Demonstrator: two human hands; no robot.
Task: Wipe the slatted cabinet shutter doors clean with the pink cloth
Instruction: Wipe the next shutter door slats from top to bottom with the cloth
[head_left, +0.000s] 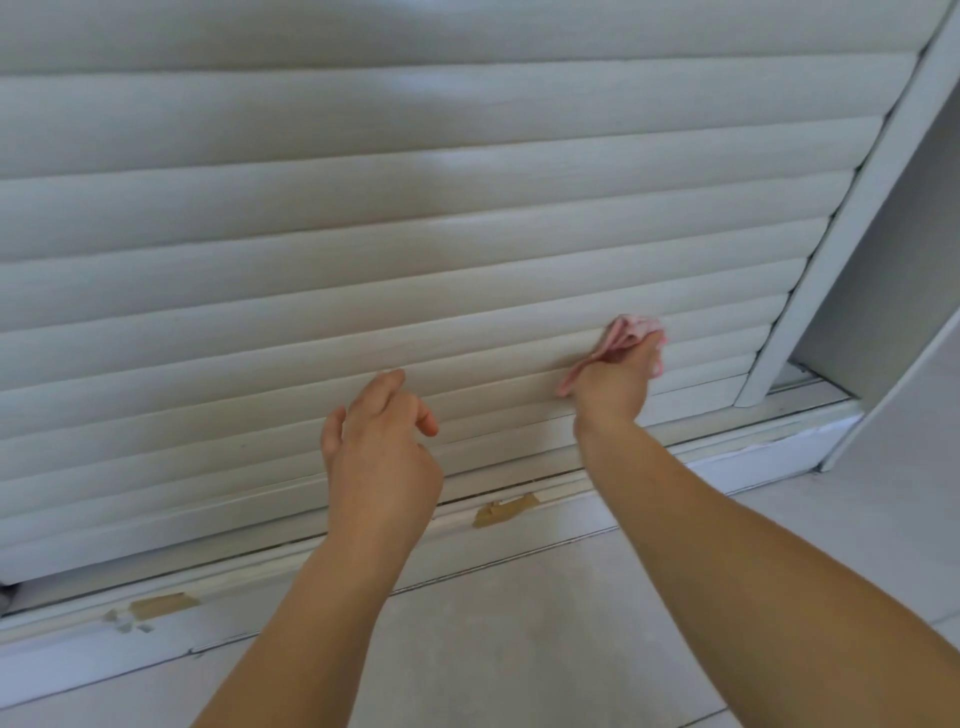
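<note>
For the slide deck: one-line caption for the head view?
Right hand presses pink cloth against lower slats of shutter door; left hand hovers open nearby.

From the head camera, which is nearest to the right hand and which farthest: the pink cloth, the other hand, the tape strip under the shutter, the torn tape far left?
Measured from the right hand:
1. Pink cloth, gripped in that hand against the slats.
2. Tape strip, below and to its left, on the base rail.
3. Left hand, further left, in front of the lower slats; nearly level with the strip, so hard to rank.
4. Torn tape, far left on the rail.
</note>
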